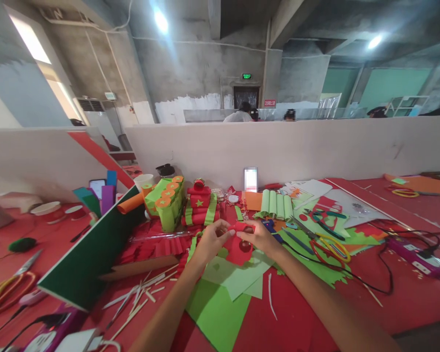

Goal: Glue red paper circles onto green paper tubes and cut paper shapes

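Observation:
My left hand [215, 238] and my right hand [261, 236] pinch a small red paper piece [242, 227] between them, fingers closed on its two ends. Just below lies a larger red paper piece [237, 252] with a round hole or ring in it; whether it joins the held piece I cannot tell. Light green sheets [229, 276] and a bright green sheet [220, 313] spread out under my hands. A red and green paper model [200, 203] with a star stands behind my left hand, beside a green paper form [168, 200] topped with orange discs.
Yellow-handled scissors [330, 247], green-handled pliers [328, 225] and a blue glue gun [270, 226] lie to the right. A purple power strip [420, 256] sits farther right. On the left a dark green board [91, 259] leans, near thin sticks [139, 303]. A pale partition [293, 149] closes the back.

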